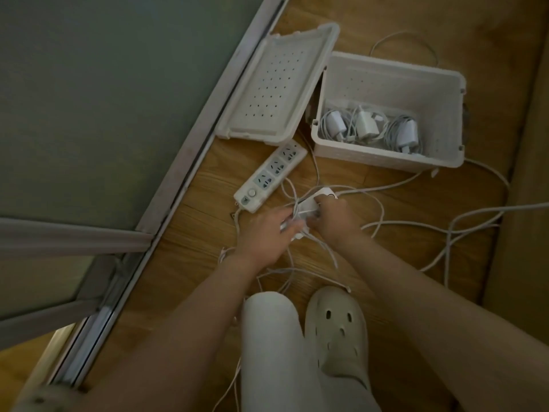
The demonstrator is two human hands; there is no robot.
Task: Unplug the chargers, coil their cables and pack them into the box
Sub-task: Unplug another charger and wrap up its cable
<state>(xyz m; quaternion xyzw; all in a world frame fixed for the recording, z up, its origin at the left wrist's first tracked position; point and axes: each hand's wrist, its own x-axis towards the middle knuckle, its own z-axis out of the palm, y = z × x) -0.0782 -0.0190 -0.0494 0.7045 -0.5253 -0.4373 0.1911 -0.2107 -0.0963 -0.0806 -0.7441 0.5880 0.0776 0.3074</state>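
The white box (386,162) stands beyond and right of the power strip (269,175), with three coiled chargers (367,124) inside. Its lid (276,84) lies at the strip's far end. Just nearer than the strip, the right hand (335,218) grips a white charger (307,207). The left hand (263,233), beside it, curls its fingers round bunched cable (286,226).

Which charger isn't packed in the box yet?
The charger held between the left hand and right hand beside the power strip; the other three lie coiled inside the box.
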